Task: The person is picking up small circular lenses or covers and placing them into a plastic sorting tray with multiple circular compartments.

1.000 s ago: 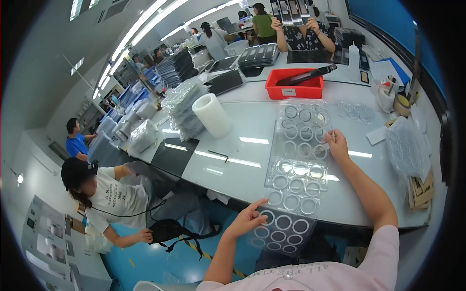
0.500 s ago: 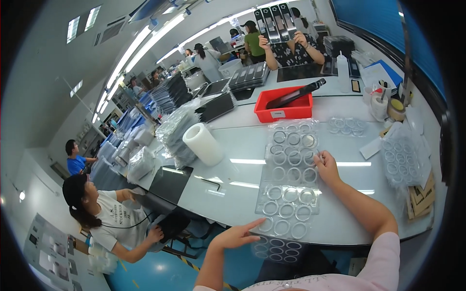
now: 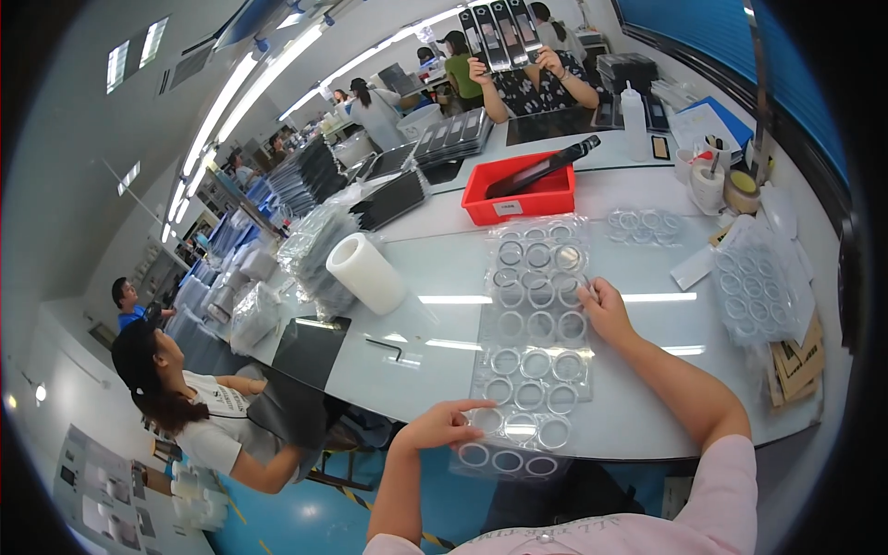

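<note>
A long clear plastic film with rows of round rings (image 3: pixel 534 363) runs from the table's middle toward me, its near end drooping over the table edge. My left hand (image 3: pixel 439 425) is at the film's near left side. Its index finger is stretched over a ring, with the thumb apart below. Beside the film's right edge, about halfway up, my right hand (image 3: pixel 606 313) is closed, fingertips pressed together. A thin, pointed sliver shows at those fingertips, too small to name.
A red bin (image 3: pixel 518 199) holding a dark long piece stands beyond the film. To the left are a white roll (image 3: pixel 363 273) and a hex key (image 3: pixel 384 349). More bagged rings (image 3: pixel 754 287) lie right. A co-worker (image 3: pixel 208 407) sits left; another across holds up dark panels (image 3: pixel 499 37).
My view has shifted slightly. My left hand has moved a little up along the film, and less of its near end hangs over the edge. The left co-worker has turned.
</note>
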A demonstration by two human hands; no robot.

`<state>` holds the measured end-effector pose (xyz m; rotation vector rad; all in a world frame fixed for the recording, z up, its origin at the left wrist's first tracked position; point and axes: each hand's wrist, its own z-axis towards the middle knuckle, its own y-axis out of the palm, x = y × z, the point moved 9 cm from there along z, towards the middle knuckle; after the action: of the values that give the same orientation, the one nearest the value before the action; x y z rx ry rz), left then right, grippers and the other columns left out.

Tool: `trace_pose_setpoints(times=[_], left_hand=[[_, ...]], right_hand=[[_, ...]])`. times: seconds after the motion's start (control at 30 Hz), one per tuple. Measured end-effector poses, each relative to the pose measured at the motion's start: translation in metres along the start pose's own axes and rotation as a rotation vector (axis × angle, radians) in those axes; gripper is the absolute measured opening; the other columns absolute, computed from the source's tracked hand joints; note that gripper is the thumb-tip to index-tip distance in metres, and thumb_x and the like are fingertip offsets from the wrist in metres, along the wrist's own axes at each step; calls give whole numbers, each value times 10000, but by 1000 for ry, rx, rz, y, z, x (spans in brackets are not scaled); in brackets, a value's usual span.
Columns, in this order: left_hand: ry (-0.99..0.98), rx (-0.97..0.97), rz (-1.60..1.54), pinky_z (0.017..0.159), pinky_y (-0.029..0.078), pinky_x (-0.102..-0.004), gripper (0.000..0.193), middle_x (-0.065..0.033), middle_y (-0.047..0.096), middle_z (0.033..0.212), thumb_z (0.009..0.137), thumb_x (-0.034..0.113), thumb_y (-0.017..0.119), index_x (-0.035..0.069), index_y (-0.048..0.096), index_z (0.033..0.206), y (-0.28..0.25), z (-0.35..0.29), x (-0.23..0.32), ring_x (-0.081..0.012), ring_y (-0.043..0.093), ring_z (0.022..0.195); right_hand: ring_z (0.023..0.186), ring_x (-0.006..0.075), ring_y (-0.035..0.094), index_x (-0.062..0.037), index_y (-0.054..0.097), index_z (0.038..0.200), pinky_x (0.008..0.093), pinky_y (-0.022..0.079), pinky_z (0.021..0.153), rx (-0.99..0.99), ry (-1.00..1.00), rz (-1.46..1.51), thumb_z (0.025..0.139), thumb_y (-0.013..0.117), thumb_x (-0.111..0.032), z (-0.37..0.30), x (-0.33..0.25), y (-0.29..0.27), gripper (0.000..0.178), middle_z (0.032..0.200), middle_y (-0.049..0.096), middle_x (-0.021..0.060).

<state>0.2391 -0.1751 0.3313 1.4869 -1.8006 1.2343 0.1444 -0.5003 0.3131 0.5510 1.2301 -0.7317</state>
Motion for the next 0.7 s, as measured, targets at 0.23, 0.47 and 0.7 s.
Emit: trace_pose_setpoints(times=[0.23, 0.47, 0.7], left_hand=[[134, -15, -243, 583, 442, -201, 658, 18, 614, 652, 833, 98, 733, 89, 452, 1427, 11, -15, 7, -33, 546, 586], [111, 36, -166, 653, 482, -226, 628, -33, 678, 759, 876, 87, 682, 96, 422, 1447, 15, -23, -5, -71, 594, 662], [-138, 36, 500, 654, 541, -311, 520, -112, 714, 891, 867, 285, 706, 82, 537, 1315, -117, -14, 21, -148, 701, 704]], right_hand=[[674, 87, 598, -22, 540, 883, 258, 449, 600, -40, -8, -29, 947, 612, -233, 1, 0, 5, 232, 638, 464, -21], [684, 108, 632, -24, 554, 905, 265, 457, 599, -51, -3, -27, 944, 614, -234, 0, 9, 10, 222, 679, 534, 3], [649, 86, 590, -37, 543, 877, 239, 438, 594, -26, 20, -21, 942, 612, -198, -1, 4, 5, 187, 683, 529, -8]])
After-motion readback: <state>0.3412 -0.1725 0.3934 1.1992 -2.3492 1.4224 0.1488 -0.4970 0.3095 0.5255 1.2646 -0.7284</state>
